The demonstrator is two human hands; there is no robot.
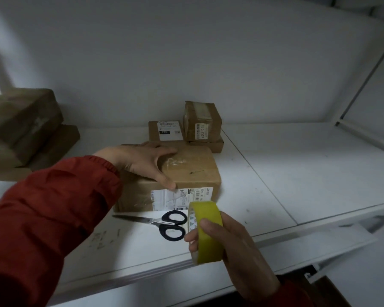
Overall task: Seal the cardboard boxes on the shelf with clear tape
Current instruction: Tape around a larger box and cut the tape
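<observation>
From the head camera, the left hand (142, 162) lies flat on top of the big box (193, 171), fingers spread and straight across the lid, thumb reaching down to the front edge, pressing rather than gripping. The right hand (226, 240) hovers nearer the camera, low and to the right, fingers and thumb curled round a roll of tape (206, 231) with a yellowish look. Here is the relation that matters: the box sits on the shelf (297, 173) just beyond and to the left of the roll, its long side running left to right, and its free right half is the part closest to the tape hand. The left hand covers the other end, so the roll looks set to go forward and slightly left to reach the lid. Between roll and box lie scissors (164, 222), black handles nearest the right hand, blades pointing left along the box's front. A shiny patch already shows on the lid. Farther back stand small boxes (202, 122), and blurred ones (24, 122) sit far left.
</observation>
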